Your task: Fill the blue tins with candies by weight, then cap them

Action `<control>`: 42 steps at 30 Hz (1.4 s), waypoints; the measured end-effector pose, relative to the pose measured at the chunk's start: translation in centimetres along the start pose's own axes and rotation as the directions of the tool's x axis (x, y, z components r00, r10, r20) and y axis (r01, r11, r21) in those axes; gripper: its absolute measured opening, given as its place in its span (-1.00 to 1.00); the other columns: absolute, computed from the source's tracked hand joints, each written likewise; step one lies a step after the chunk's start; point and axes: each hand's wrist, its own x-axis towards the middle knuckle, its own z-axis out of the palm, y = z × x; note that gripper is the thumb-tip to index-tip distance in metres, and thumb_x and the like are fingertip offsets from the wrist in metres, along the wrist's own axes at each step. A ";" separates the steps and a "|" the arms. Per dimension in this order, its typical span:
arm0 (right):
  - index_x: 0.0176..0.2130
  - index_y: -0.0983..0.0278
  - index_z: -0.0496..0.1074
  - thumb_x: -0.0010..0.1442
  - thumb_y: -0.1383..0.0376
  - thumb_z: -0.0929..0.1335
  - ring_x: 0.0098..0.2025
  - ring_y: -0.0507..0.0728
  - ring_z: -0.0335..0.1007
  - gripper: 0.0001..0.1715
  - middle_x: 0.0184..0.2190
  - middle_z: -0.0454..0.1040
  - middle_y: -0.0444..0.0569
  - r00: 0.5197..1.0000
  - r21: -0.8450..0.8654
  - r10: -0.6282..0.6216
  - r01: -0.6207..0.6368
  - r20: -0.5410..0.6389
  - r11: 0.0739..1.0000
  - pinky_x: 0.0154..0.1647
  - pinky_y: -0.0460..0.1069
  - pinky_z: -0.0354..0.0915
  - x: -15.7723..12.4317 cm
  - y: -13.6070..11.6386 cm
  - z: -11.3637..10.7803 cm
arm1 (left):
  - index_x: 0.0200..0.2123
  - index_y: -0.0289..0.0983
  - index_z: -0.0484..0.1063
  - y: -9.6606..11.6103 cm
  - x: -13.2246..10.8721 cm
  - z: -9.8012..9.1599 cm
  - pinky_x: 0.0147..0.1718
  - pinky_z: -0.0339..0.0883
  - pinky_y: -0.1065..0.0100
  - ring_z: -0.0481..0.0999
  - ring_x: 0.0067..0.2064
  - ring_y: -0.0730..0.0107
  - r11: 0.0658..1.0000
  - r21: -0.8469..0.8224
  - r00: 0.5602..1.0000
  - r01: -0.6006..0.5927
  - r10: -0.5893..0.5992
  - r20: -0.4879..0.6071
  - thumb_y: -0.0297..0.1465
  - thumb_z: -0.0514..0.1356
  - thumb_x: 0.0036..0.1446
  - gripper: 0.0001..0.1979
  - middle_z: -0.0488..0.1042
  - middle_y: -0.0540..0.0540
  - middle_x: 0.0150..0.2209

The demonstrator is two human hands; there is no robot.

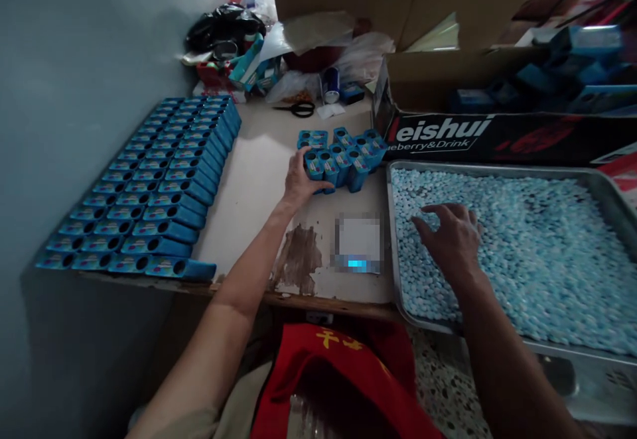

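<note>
My left hand [297, 184] reaches to a small cluster of blue boxes near the middle of the table. Its thumb and fingers are closed around the nearest left blue box [313, 166], which has a round dark hole in its top. Several similar boxes stand close beside it. My right hand [450, 240] is over a metal tray [391, 240], at the left part of a spread of small pale-blue and white pieces [537, 253] like tablets or candies. Its fingers curve with a gap between thumb and forefinger, and nothing shows between them.
Rows of blue boxes [149, 187] stand at the left. A pixelated square with a glowing blue patch [357, 243] lies between my arms. Black scissors [301, 109], a can [331, 86] and plastic bags are at the back. A printed carton [442, 137] holds more blue boxes behind the tray.
</note>
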 end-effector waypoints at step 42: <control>0.31 0.29 0.59 0.53 0.05 0.38 0.34 0.60 0.36 -0.45 0.30 0.53 0.36 0.953 -0.192 -0.002 0.063 0.304 0.979 0.29 0.41 0.32 0.7 -1.7 -1.7 | 0.39 0.05 0.51 3.3 -9.2 -2.3 0.41 0.43 -0.13 0.55 0.42 -0.18 0.715 -0.658 0.902 0.236 0.092 0.423 0.10 0.74 -0.27 0.12 0.65 -0.17 0.26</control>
